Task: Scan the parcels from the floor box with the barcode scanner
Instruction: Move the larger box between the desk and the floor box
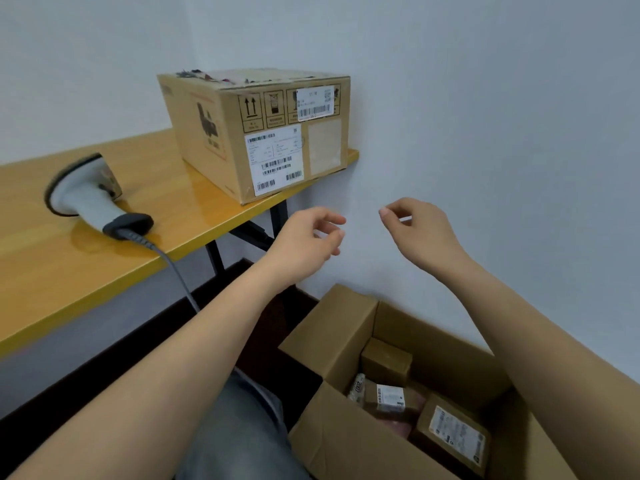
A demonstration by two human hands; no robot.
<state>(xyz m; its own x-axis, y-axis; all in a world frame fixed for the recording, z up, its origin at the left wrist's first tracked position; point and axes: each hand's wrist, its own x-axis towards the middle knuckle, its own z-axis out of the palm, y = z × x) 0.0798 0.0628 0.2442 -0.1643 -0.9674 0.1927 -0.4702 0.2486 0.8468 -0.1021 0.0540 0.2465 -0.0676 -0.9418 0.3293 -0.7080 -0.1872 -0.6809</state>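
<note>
Fingers (332, 233) loosely curled, both hands empty (scanner (90, 199) blurred).

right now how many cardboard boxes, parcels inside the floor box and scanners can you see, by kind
large sealed cardboard box on the yellow table: 1
open floor box: 1
parcels visible inside it: 4 (plain brown box, labelled box, labelled box at right, small wrapped packet); more may lie hidden beneath
barcode scanner: 1
total: 7

carton on table (256, 133) — two-arrows-up sign, barcode labels, print too blurred | packet in floor box (358, 388) — "2007"
</note>
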